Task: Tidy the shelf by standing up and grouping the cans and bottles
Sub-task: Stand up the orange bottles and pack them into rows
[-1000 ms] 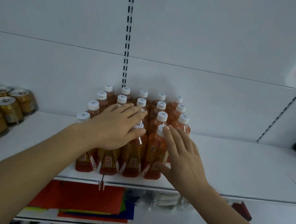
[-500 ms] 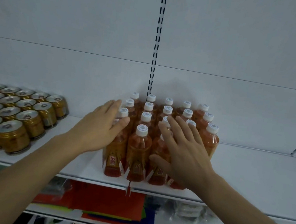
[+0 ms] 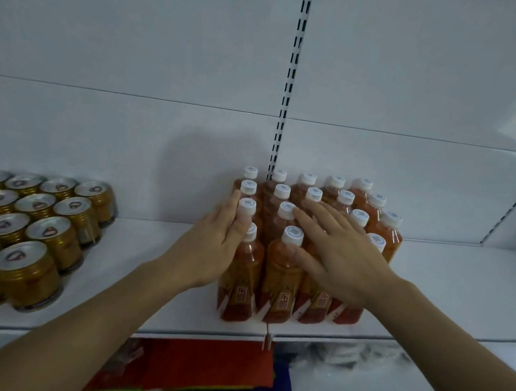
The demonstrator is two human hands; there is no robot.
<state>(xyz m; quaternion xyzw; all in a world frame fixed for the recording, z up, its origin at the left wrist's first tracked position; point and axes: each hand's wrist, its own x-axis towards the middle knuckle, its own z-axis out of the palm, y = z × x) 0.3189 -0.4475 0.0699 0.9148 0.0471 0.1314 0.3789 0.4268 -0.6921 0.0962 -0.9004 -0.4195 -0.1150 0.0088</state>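
Several orange-brown drink bottles (image 3: 281, 270) with white caps stand upright in a tight block on the white shelf (image 3: 449, 292), against the back wall. My left hand (image 3: 214, 248) lies flat against the block's left side, fingers straight and together, touching the left column of bottles. My right hand (image 3: 336, 253) rests palm down over the front right bottles, fingers spread across the caps. Neither hand grips a bottle. Several gold cans (image 3: 28, 264) with silver tops stand grouped at the left end of the shelf.
Bare shelf lies between the cans and the bottles and to the right of the bottles. A slotted upright (image 3: 289, 81) runs up the back wall. The lower shelf holds red and blue sheets (image 3: 217, 371) and clear plastic packs (image 3: 352, 352).
The view has swung left, so the bottles sit further right and more cans show. My left hand slid from the bottle tops to the block's left side; my right hand moved up over the caps.
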